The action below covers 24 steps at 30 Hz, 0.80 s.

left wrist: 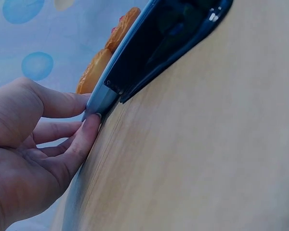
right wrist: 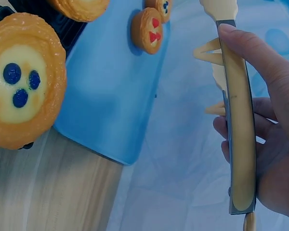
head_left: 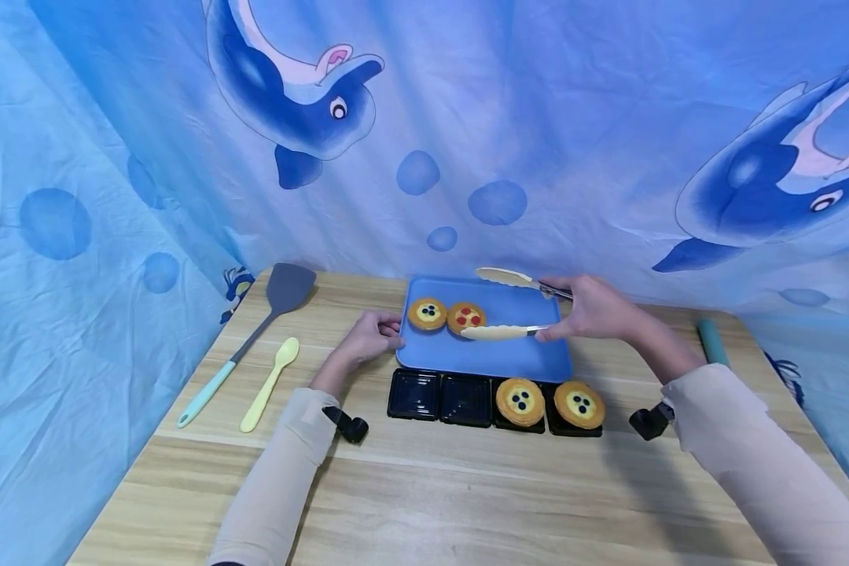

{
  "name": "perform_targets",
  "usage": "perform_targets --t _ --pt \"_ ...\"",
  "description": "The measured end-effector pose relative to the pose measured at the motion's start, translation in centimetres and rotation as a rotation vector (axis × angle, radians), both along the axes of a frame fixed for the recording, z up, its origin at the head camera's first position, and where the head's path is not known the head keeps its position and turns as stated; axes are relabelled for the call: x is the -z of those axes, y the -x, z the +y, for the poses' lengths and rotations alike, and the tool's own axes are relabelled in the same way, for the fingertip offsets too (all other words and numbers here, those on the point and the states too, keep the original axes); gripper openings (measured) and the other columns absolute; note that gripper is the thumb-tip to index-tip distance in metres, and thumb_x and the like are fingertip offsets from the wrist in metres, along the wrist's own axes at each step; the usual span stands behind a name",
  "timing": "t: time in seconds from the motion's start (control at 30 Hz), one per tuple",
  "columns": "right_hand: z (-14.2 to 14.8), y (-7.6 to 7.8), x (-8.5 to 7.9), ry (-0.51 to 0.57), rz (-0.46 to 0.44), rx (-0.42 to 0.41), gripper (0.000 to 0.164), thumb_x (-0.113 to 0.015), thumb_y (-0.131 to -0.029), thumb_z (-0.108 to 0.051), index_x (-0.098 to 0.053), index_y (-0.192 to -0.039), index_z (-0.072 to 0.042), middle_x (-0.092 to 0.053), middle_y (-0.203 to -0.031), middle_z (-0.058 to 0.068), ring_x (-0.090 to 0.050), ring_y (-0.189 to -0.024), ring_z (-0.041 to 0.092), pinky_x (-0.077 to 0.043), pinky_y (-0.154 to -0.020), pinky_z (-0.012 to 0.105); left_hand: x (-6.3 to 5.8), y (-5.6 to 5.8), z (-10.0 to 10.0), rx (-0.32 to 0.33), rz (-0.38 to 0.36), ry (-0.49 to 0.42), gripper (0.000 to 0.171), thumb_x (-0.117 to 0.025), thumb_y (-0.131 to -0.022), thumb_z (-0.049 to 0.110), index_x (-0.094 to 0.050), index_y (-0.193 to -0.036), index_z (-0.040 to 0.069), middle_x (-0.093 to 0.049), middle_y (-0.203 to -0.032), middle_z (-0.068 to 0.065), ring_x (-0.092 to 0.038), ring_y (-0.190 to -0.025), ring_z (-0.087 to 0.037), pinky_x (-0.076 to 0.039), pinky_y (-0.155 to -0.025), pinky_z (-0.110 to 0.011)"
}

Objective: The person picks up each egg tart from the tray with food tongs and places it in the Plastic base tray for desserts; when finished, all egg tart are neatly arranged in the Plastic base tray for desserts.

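With its thumb and fingers, my left hand pinches the left edge of a blue tray. Two egg tarts lie at the tray's left side: a blue-dotted tart and a red-topped tart. My right hand grips cream-tipped tongs above the tray. The tong arms are spread apart with nothing held between them. One tip overlaps the lower edge of the red-topped tart in the head view; whether they touch I cannot tell. In the right wrist view, the fingers wrap the tong handle.
Before the tray is a row of black square holders; the two right ones carry blue-dotted tarts. A grey spatula and a yellow spoon lie at left, a teal cylinder at right. A blue curtain hangs behind.
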State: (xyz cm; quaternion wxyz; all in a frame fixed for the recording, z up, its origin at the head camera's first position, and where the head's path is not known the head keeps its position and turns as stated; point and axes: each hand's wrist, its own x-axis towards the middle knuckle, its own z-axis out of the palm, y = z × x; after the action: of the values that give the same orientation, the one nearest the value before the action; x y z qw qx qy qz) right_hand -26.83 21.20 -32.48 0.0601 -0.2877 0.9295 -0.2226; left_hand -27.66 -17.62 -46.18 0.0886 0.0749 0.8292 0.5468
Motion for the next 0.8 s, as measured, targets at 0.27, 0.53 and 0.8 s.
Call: perform_targets --t 0.27,0.53,0.8 --pt "-0.7 1.8 1.7 -0.006 -0.030 0.000 0.099 -0.089 -0.070 -0.044 -0.047 -0.142 0.007 -0.066 -0.080 0.020 -0.018 -0.044 0.010 -0.040 -0.060 0.035 0.0 -0.2 0.1 0.012 0.025 -0.008 0.047 -0.070 -0.085 -0.003 -0.055 -0.128 -0.015 -0.062 -0.105 -0.017 -0.060 -0.094 -0.026 -0.051 -0.082 -0.031" --pt "-1.6 3.0 3.8 -0.011 -0.014 0.002 0.095 -0.091 -0.068 -0.043 -0.052 -0.138 0.008 -0.044 -0.046 0.004 -0.014 -0.040 0.009 -0.025 -0.042 0.027 0.2 0.1 0.1 0.005 0.012 -0.003 0.048 -0.070 -0.085 -0.004 -0.055 -0.130 -0.013 -0.062 -0.109 -0.020 -0.060 -0.097 -0.028 -0.051 -0.084 -0.032" --pt "-2.5 3.3 5.2 -0.043 0.009 0.005 0.084 -0.090 -0.070 -0.036 -0.056 -0.134 0.007 -0.045 -0.051 0.005 -0.012 -0.041 0.009 -0.021 -0.041 0.025 0.1 0.0 0.2 -0.011 0.005 -0.013 0.049 -0.071 -0.083 -0.006 -0.054 -0.129 -0.016 -0.062 -0.107 -0.021 -0.060 -0.095 -0.028 -0.051 -0.081 -0.028"
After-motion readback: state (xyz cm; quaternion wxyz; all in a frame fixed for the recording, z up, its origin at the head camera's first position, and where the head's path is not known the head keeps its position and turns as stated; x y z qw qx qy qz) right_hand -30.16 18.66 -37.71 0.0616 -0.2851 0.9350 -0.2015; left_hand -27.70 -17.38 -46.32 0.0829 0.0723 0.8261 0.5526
